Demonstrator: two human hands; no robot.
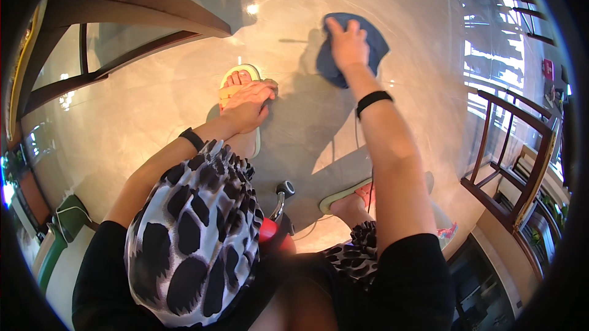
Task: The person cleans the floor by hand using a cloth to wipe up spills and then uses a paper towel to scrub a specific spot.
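On the tiled floor ahead lies a dark blue cloth [375, 46], with my right hand [351, 49] pressed onto it. The fingers of that hand reach forward over the fabric, two of them spread apart, and part of the grip is hidden. My left hand [246, 107] hangs loosely past my left knee, above the yellow slipper [254, 72] on my left foot. Its fingers are held out to the right, and I see nothing in them. Dark bands circle both wrists. Spotted black-and-white trousers [190, 239] cover my bent left leg.
Dark wooden furniture legs [141, 6] stand at the upper left. A wooden chair frame [512, 153] stands at the right. Between my feet are a caster [285, 188] and a red rounded object [275, 236]. My other slipper [331, 199] rests near my right arm.
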